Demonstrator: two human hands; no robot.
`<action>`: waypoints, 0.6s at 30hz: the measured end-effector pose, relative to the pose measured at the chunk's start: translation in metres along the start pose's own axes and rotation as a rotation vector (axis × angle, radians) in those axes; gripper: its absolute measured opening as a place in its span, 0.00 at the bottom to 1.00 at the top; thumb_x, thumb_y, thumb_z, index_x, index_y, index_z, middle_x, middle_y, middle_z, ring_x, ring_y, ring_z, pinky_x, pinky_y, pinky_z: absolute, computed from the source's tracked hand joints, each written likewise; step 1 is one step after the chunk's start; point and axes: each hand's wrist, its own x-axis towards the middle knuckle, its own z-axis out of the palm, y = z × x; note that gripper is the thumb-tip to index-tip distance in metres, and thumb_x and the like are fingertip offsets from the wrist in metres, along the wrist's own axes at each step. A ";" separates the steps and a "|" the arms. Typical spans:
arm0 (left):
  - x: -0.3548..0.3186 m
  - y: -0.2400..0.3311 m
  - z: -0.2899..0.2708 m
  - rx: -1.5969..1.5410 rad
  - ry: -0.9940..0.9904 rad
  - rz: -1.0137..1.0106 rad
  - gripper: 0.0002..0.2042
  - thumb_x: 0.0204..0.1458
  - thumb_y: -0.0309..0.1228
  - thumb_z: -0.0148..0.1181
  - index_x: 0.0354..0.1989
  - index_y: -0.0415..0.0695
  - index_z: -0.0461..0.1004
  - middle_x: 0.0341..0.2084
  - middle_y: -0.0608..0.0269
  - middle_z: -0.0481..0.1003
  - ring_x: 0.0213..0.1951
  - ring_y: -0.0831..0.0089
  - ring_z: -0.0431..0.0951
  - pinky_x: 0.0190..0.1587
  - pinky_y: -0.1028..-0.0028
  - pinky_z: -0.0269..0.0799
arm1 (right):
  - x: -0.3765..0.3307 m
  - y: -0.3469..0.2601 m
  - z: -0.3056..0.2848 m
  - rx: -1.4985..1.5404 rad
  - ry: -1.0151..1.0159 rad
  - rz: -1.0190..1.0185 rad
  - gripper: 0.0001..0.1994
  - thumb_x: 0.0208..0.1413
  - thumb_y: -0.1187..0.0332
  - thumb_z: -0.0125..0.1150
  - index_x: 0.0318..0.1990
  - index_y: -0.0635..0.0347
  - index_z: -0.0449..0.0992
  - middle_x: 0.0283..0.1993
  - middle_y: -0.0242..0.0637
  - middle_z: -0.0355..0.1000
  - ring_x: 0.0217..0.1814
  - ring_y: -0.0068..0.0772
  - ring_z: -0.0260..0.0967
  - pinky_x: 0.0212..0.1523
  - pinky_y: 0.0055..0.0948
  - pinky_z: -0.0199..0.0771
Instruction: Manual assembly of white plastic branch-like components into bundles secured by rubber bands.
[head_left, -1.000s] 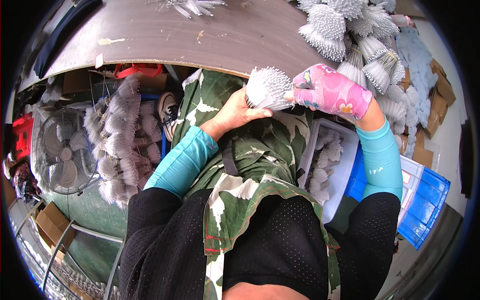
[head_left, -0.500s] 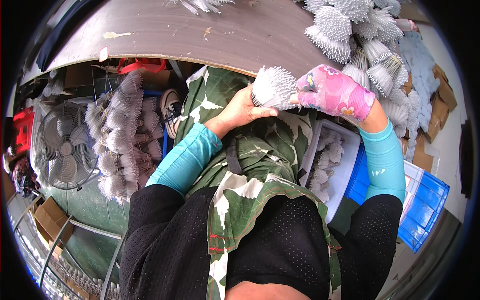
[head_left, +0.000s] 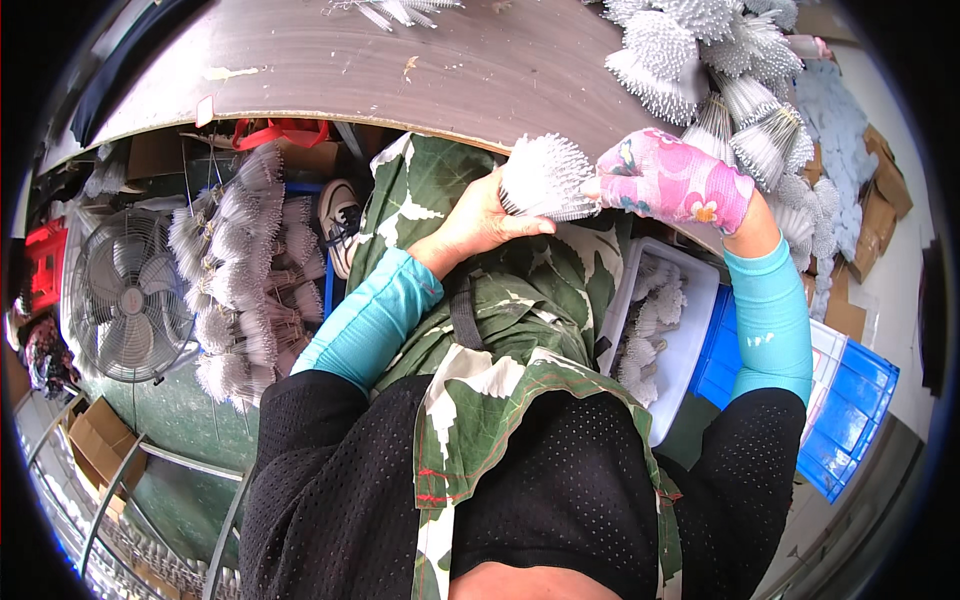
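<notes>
A bundle of thin white-tipped stems [head_left: 548, 175] sits in my bare left hand [head_left: 487, 218], its rounded head of pale tips turned up. The fingers curl behind it and the thumb lies along its lower edge. My right hand [head_left: 668, 183], in a pink flowered glove with bare fingertips, is closed against the bundle's right side. What those fingers pinch is hidden. Both hands are above my lap, at the near edge of the brown table [head_left: 330, 75]. More white-tipped bundles [head_left: 655, 60] are piled on the table's right end, beyond my right hand.
Hanging bundles [head_left: 245, 250] and a floor fan [head_left: 133, 300] stand at the left. A white bin [head_left: 690, 340] with bundles inside is right of my lap, next to a blue crate [head_left: 850, 420]. Cardboard [head_left: 880, 200] lies at the far right. Loose stems [head_left: 400, 10] lie on the table.
The bundle and my left hand stay almost in place. My right hand has turned slightly at the wrist and shifted a little to the right, still beside the bundle.
</notes>
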 end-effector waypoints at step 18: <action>-0.005 -0.004 0.010 0.337 0.242 0.152 0.32 0.34 0.33 0.76 0.50 0.42 0.66 0.43 0.61 0.72 0.46 0.70 0.73 0.50 0.71 0.69 | -0.029 0.044 0.060 0.629 0.096 0.032 0.18 0.61 0.54 0.50 0.39 0.61 0.75 0.29 0.24 0.68 0.26 0.13 0.60 0.27 0.16 0.61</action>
